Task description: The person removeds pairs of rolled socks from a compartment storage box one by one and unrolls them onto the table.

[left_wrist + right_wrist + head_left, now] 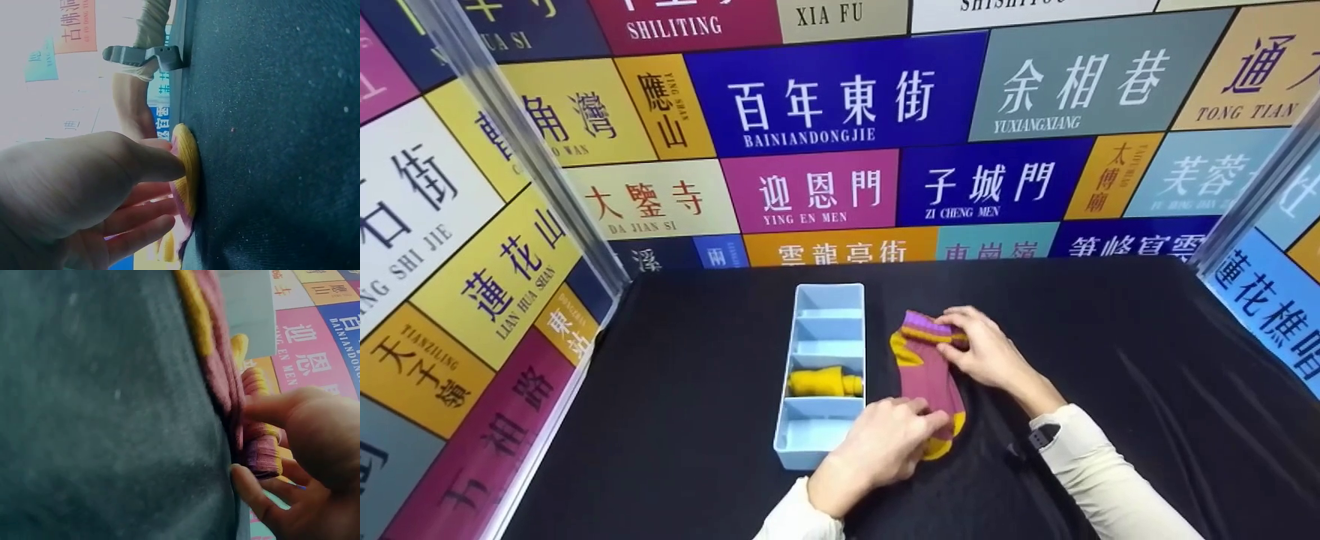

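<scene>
Head view: nearest, the left hand [885,442] rests at the yellow toe end of the pink socks [926,382], its fingers lightly extended and touching the fabric, the thumb against the toe in the left wrist view. The socks lie layered on the black tabletop [667,420], toes near, purple-edged cuff far. Farther and to the right, the right hand [988,351] grips the cuff between thumb and fingers; a dark wrist device [1042,435] sits at its sleeve. Just left of the socks stands a light-blue tray [802,459] with four compartments in a row, near to far; a yellow roll [817,382] lies in the second from the near end. Farthest, a wall [840,97] of coloured name panels rises beyond the tabletop.
</scene>
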A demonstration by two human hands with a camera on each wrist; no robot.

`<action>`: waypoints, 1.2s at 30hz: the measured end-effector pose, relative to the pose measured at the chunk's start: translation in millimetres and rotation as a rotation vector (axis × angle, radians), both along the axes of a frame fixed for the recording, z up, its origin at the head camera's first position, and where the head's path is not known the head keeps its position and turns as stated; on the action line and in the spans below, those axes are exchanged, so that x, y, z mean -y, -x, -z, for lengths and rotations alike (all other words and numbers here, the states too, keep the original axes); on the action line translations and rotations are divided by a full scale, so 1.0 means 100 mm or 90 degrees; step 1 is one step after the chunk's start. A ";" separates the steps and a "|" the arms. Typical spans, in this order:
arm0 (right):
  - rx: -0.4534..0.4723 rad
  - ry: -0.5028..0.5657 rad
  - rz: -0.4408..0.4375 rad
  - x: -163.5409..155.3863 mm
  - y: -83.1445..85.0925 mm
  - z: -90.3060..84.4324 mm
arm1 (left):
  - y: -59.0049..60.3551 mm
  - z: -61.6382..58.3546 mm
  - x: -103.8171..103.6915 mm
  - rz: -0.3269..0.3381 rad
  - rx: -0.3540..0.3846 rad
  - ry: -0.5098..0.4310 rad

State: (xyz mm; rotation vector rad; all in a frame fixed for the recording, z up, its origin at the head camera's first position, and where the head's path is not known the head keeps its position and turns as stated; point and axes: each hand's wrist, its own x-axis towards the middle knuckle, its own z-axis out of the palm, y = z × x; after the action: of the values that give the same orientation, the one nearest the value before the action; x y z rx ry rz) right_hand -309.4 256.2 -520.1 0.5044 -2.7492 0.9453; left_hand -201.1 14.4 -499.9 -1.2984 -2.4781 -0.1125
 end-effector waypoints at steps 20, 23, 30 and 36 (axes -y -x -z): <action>-0.006 0.023 0.072 0.03 0.15 0.08 | 0.01 -0.03 0.02 0.023 0.051 -0.002; -0.009 0.026 0.117 0.03 0.15 0.08 | 0.01 -0.02 0.01 0.025 0.055 -0.002; 0.017 0.057 0.256 -0.01 0.13 0.08 | 0.00 -0.02 0.02 0.030 0.060 -0.011; 0.047 0.028 0.287 -0.06 0.13 0.08 | 0.00 -0.02 0.03 0.032 0.061 -0.017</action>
State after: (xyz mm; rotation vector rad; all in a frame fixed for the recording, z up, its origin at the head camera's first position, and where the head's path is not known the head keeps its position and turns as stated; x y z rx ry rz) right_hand -322.1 261.9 -528.6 -0.1611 -2.7181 0.9160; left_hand -201.4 11.5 -498.0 -1.3747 -2.5145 -0.2253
